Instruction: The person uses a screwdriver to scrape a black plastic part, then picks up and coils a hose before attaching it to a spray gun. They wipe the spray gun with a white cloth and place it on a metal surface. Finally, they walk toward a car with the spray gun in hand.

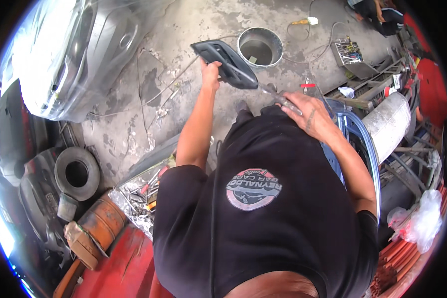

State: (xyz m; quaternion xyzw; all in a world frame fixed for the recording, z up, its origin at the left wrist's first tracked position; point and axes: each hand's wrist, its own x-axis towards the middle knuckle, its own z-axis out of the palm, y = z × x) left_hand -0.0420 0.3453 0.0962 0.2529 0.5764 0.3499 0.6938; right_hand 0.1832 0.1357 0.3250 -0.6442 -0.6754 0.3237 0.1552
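The left hand [211, 74] grips a dark moulded panel [228, 64], seen just beside a bucket [250, 42]. The right hand [308, 116] is wrapped round a slim tool [289, 105], its tip apparently at the panel's end. The black shirt [263, 238] bears a round, lettered emblem [251, 191].

Round grey-and-red logo [253, 193] on a black shirt [283, 238], pale lettering [256, 179] across it, red script [253, 172] above, both upside down, tiny pale marks [51, 199] on a dark bumper [35, 186], unclear
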